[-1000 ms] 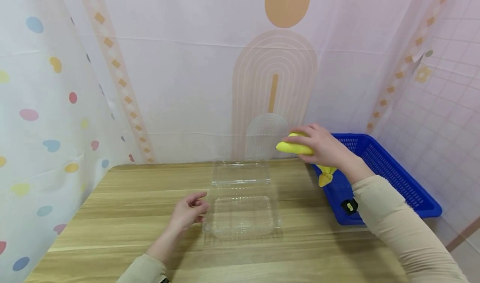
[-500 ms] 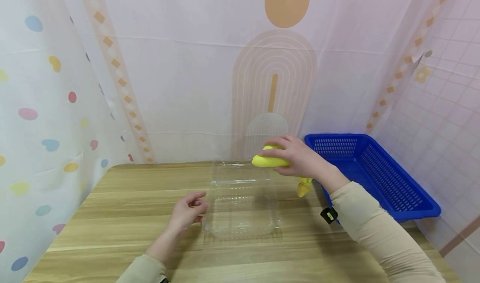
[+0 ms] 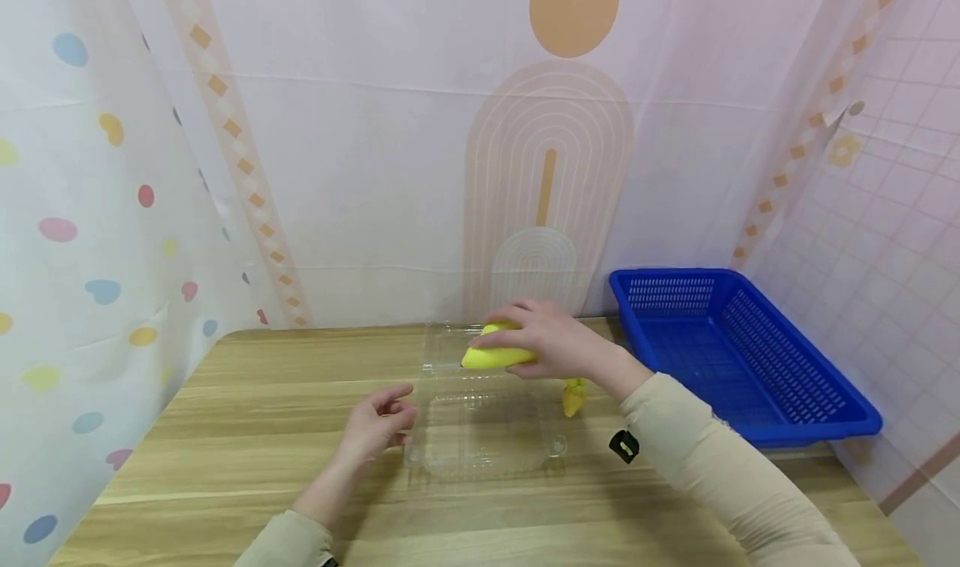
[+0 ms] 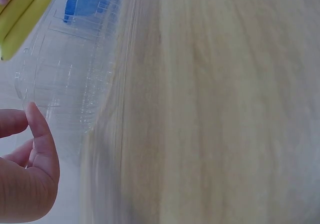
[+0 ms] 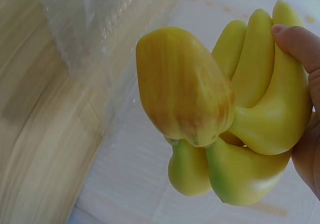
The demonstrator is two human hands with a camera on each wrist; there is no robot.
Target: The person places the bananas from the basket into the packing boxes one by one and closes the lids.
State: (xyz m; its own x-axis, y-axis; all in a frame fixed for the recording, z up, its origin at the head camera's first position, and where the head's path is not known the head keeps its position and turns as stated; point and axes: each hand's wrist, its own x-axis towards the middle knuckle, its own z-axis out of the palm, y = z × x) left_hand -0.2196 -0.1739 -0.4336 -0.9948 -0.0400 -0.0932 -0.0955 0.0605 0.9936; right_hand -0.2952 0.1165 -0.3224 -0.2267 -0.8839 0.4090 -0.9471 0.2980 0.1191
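Note:
A bunch of yellow bananas (image 3: 497, 357) is in my right hand (image 3: 551, 343), held over the far part of an open clear plastic clamshell box (image 3: 487, 460). In the right wrist view, my thumb lies along one banana (image 5: 287, 102), and the brownish stem end (image 5: 182, 87) faces the camera. My left hand (image 3: 372, 423) is at the left side of the box. Up close in the left wrist view, its thumb and a finger pinch at the rim of the clear box (image 4: 70, 69), while the other fingers are curled behind.
A blue plastic basket (image 3: 757, 435) with slotted walls stands on the right of the wooden table (image 3: 247, 467). Behind the table hangs a patterned curtain (image 3: 375, 175). A small black device (image 3: 624, 446) sits at my right wrist.
My right hand has carried the bananas left and down, from the basket's near left corner to above the clear box. The left hand and the box have stayed in place.

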